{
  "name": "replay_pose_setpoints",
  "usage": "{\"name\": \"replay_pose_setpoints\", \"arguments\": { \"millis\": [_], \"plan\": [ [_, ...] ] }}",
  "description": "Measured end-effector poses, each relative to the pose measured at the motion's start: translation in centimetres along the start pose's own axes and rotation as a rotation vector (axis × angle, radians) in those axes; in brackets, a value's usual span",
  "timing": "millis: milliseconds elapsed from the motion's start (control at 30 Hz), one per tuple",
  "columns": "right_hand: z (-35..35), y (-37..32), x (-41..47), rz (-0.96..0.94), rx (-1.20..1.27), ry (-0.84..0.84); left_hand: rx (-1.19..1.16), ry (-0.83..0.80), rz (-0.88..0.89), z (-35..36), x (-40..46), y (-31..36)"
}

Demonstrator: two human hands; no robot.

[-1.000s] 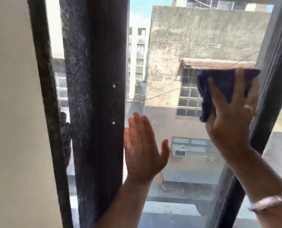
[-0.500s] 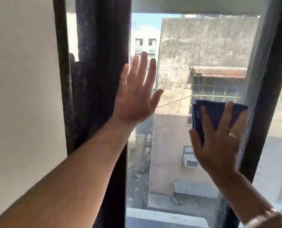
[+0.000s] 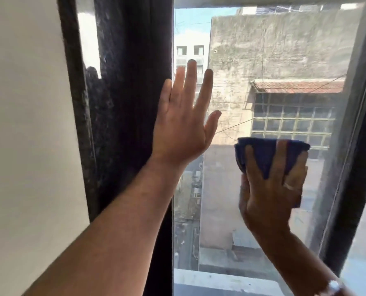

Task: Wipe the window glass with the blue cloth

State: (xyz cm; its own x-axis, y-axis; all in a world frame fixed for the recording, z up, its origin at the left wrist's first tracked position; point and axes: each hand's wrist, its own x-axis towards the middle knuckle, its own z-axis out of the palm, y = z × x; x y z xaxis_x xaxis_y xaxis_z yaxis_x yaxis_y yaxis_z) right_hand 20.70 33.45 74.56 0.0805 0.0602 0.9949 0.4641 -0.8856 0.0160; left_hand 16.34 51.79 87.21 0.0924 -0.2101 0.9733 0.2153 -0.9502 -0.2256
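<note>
The window glass [image 3: 273, 60] fills the middle of the view between two dark frame posts. A folded blue cloth [image 3: 267, 154] lies flat against the glass at the lower right, pressed there by my right hand [image 3: 271, 193] with its fingers spread over the cloth. My left hand [image 3: 184, 122] is open and flat, fingers up, at the left edge of the pane where it meets the dark frame. It holds nothing.
A dark speckled frame post [image 3: 135, 103] stands left of the pane and a slanted dark post [image 3: 361, 146] stands at the right. A white wall [image 3: 24, 124] fills the far left. Outside are concrete buildings [image 3: 284, 50] and a ledge [image 3: 220, 278] below.
My right hand has slid the cloth down the glass, away from the right post. My left hand rose from low on the pane and now rests flat at its left edge.
</note>
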Motion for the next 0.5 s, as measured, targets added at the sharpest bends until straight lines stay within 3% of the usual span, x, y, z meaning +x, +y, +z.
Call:
{"name": "replay_pose_setpoints", "arguments": {
  "millis": [133,200,333,400,433,500],
  "plan": [
    [0.3,-2.2,-5.9,-0.445,0.028,-0.209,-0.002,-0.002,0.008,0.0,-0.1,-0.2],
    [-0.6,0.9,-6.7,-0.531,0.009,-0.235,-0.012,-0.009,0.002,-0.1,-0.1,-0.2],
    [-2.0,4.9,-1.8,-0.150,-0.054,-0.079,-0.007,0.003,-0.015,0.0,0.0,0.2],
    [-1.4,3.5,1.3,0.069,-0.034,0.019,0.011,0.007,-0.018,0.1,0.0,0.2],
    [-0.9,1.7,2.0,0.102,-0.026,0.041,0.015,0.013,-0.014,0.2,0.0,0.1],
    [0.0,-2.2,0.2,-0.073,0.010,-0.035,0.022,0.019,0.002,0.2,0.0,-0.1]
  ]
}}
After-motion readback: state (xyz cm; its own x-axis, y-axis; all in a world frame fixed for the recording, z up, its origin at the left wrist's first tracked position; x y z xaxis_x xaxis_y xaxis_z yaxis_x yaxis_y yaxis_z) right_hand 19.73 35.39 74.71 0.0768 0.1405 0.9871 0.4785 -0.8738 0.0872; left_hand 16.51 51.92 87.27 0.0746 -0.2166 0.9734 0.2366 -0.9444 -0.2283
